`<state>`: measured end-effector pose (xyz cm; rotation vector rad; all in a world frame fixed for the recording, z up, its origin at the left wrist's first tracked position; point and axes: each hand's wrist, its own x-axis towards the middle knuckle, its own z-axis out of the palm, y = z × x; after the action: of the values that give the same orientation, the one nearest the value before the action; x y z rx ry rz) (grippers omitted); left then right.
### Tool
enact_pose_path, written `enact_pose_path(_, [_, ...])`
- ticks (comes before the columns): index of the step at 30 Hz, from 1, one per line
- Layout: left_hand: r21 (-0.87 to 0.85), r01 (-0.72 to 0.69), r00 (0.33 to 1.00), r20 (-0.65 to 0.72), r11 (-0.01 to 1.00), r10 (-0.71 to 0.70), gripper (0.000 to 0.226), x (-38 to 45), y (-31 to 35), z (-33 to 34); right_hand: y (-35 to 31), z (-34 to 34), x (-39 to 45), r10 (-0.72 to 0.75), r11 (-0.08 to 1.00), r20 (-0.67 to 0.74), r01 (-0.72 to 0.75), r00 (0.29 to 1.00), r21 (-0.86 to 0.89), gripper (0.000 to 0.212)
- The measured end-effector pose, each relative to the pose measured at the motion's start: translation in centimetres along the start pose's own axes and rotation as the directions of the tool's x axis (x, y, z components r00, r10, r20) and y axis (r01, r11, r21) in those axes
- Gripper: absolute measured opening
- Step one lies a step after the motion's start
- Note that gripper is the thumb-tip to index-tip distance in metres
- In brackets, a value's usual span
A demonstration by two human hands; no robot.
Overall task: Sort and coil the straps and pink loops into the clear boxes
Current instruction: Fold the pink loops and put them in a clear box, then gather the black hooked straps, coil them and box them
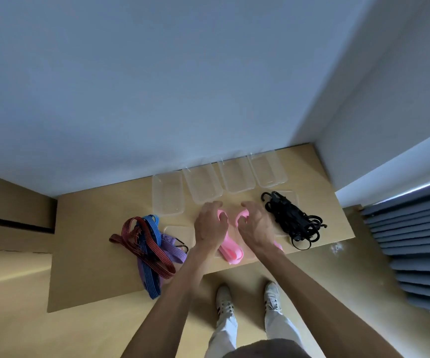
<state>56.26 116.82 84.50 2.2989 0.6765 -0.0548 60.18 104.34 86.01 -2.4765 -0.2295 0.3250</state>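
Note:
A pile of pink loops (230, 248) lies at the front middle of the wooden table (92, 228). My left hand (210, 224) and my right hand (255, 223) each curl around pink loop material above the pile. Left of them lies a tangle of red, blue and purple straps (148, 244), partly hanging over the front edge. A heap of black straps with hooks (292, 219) sits to the right. Several clear boxes (202, 184) stand in a row along the wall, and they look empty.
Clear lids (179, 232) lie flat on the table under and beside the piles. The white wall runs just behind the boxes. A grey slatted object (415, 244) stands to the right of the table. My feet are at the table's front edge.

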Motion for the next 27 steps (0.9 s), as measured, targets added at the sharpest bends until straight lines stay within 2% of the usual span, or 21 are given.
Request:
enact_pose_path(7, [0.083, -0.143, 0.989, -0.023, 0.986, 0.145, 0.034, 0.9, 8.4, 0.5, 0.9, -7.7, 2.5, -0.005, 1.000, -0.023, 0.005, 1.000, -0.007, 0.043])
enact_pose_path(14, [0.133, -0.168, 0.985, -0.024, 0.977, 0.172, 0.036, 2.0, 14.8, 5.3, 6.3, -13.3, 5.9, -0.030, 0.999, 0.024, 0.030, 0.999, -0.023, 0.043])
enact_pose_path(20, [0.166, -0.043, 0.998, -0.028, 0.985, 0.049, 0.036, 2.6, 18.7, 9.6, 11.2, -16.5, 9.8, -0.050, 0.996, 0.128, 0.059, 0.990, -0.066, 0.044])
enact_pose_path(23, [0.182, 0.023, 1.000, -0.008, 0.983, -0.022, 0.028, 2.2, 19.7, 11.8, 13.4, -17.2, 10.9, -0.048, 0.994, 0.191, 0.067, 0.980, -0.092, 0.043])
enact_pose_path(25, [0.151, 0.098, 0.994, 0.025, 0.984, -0.102, 0.021, 2.2, 19.9, 13.1, 14.5, -17.2, 11.5, -0.029, 0.992, 0.246, 0.058, 0.969, -0.113, 0.043])
enact_pose_path(27, [0.073, 0.214, 0.974, 0.065, 0.974, -0.219, 0.027, 2.2, 19.5, 14.2, 15.9, -16.7, 11.8, 0.015, 0.994, 0.300, 0.017, 0.954, -0.104, 0.044])
